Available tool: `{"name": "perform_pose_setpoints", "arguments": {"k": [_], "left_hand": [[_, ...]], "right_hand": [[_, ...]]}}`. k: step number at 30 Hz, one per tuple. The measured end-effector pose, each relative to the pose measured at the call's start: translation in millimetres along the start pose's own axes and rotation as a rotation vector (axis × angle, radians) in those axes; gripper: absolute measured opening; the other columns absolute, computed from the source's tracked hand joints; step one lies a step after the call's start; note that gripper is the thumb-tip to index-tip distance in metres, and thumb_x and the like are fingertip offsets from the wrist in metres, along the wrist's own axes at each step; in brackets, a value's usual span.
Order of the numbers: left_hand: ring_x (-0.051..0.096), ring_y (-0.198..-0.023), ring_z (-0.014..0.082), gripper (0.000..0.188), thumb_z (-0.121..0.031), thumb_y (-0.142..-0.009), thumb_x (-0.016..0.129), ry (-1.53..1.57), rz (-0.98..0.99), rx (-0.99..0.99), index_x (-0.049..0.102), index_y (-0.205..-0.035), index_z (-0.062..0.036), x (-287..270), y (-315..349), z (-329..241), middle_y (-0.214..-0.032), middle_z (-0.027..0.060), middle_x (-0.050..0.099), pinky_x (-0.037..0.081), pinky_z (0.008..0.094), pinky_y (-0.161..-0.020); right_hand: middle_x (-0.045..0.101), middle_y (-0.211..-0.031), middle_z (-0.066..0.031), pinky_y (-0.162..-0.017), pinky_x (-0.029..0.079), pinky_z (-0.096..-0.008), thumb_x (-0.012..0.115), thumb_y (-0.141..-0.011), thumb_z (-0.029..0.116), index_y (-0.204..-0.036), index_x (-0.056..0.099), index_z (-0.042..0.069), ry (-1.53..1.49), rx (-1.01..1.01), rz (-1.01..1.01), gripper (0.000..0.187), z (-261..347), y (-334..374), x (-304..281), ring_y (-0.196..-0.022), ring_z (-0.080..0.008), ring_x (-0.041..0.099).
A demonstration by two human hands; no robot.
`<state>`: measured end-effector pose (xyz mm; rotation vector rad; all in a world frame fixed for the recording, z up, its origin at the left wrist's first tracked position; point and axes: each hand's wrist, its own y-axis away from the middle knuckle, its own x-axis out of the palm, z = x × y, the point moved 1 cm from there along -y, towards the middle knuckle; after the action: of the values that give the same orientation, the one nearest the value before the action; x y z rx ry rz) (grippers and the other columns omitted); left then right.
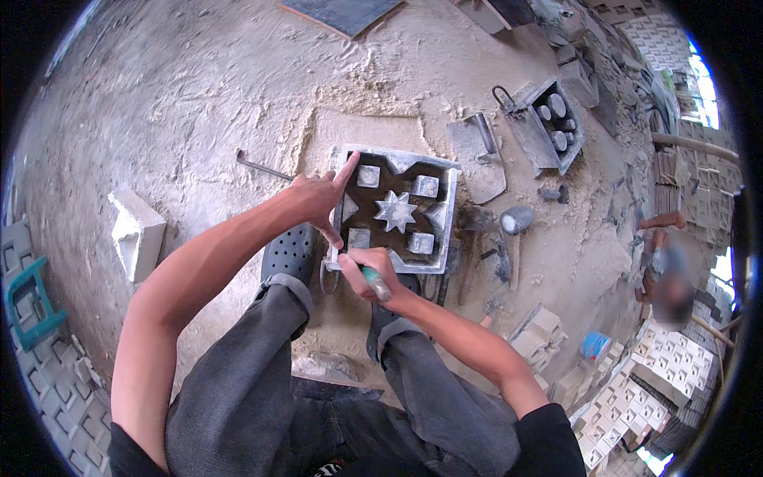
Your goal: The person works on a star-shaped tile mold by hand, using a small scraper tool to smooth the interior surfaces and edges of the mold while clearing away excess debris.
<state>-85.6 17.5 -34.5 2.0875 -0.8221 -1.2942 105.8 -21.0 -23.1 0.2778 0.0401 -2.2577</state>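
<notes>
Between my shoes lies a square metal mould [451, 215] with a dark inside, a raised star [395, 211] in its middle and square blocks near the corners. My left hand [319, 199] spans the mould's left side, fingers spread, the index finger at the top left corner and the thumb near the lower left. Over the mould's lower left corner, my right hand [369, 269] is closed around a short tool with a green handle [372, 276]; its working end is hidden or blurred. A thin metal rod [266, 168] lies beside my left hand.
Right of the mould lie a flat steel trowel [479, 171], a rounded metal scoop [517, 220] and a second mould [568, 151] with cylinders. A white block [137, 234] sits at left, near a teal stool [36, 302]. Stacked patterned blocks [620, 413] and another person [671, 278] are at right.
</notes>
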Motion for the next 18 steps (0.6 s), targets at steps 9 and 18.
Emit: {"name": "perform_pose_setpoints", "arguments": {"k": [9, 18], "left_hand": [[0.055, -0.117, 0.0397, 0.162, -0.055, -0.046, 0.091, 0.03, -0.021, 0.039, -0.028, -0.146, -0.0102, -1, 1, 2, -0.13, 0.0248, 0.052, 0.047, 0.0504, -0.092], [0.055, -0.117, 0.0409, 0.163, -0.056, -0.046, 0.091, 0.018, -0.039, 0.039, -0.029, -0.145, -0.0094, 5, -2, 6, -0.132, 0.0255, 0.05, 0.046, 0.051, -0.092]], "right_hand": [[0.046, -0.054, -0.013, -0.047, 0.037, -0.0398, 0.063, -0.076, 0.003, -0.059, 0.048, 0.0, 0.032, -0.24, 0.072, 0.022, 33, 13, -13, -0.048, -0.0302, 0.047], [0.048, -0.056, -0.0141, -0.048, 0.038, -0.0387, 0.061, -0.082, 0.01, -0.06, 0.049, 0.001, 0.029, -0.176, -0.003, 0.027, 28, 8, -7, -0.048, -0.0305, 0.047]]}}
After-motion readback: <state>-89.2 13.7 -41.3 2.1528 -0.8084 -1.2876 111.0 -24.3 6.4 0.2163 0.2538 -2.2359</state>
